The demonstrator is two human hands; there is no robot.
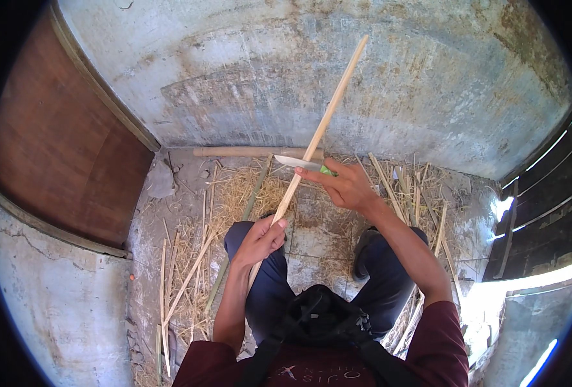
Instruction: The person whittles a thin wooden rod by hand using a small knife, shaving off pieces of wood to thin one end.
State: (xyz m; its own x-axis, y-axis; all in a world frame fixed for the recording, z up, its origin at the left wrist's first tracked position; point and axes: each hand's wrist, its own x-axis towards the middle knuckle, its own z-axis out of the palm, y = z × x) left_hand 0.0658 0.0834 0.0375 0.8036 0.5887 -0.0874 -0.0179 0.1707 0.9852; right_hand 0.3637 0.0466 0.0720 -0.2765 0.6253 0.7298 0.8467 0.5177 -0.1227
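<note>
A long pale bamboo strip (331,111) slants up and to the right in front of me, its far end tapering. My left hand (260,241) is wrapped round its lower part, above my left knee. In my right hand (345,186) is a knife (292,161) with a green handle, mostly hidden by the fingers. Its blade points left and crosses the strip near the middle. The right index finger reaches along the blade to the strip.
Split bamboo strips (186,284) and shavings (234,193) litter the floor on the left. More strips (389,184) lie to the right. A thick bamboo pole (234,152) rests along the foot of the stained wall (247,84). A brown door panel (73,142) is at the left.
</note>
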